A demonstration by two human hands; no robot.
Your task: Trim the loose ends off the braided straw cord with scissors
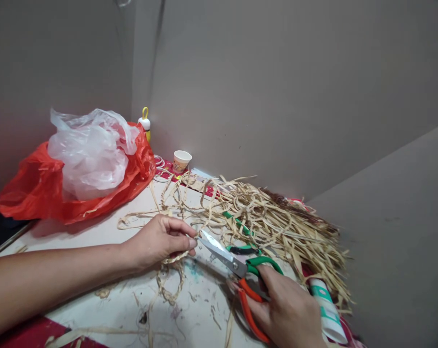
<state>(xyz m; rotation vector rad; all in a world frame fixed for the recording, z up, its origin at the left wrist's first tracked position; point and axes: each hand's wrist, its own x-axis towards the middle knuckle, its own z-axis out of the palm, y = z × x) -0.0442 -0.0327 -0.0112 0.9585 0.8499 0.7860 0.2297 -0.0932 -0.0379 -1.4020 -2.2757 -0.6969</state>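
Observation:
My left hand [166, 240] pinches a braided straw cord [171, 290] between thumb and fingers. The cord hangs below the hand in a loop onto the white tabletop. In my right hand [287, 304] is a pair of scissors [236, 265] with one green and one red-orange handle. The blades point left, their tips right beside the left fingertips and the cord there. Whether the blades touch the cord I cannot tell. Beyond the scissors lies a second green-handled tool [238, 223], partly covered by straw.
A big pile of dry straw strips [294, 227] spreads at the right, near the wall. A red plastic bag [26, 193] with a clear bag [91, 159] stands left. At the back are a paper cup [181, 162] and a yellow-looped bottle [145, 123]. A white-green tube [327, 309] lies right.

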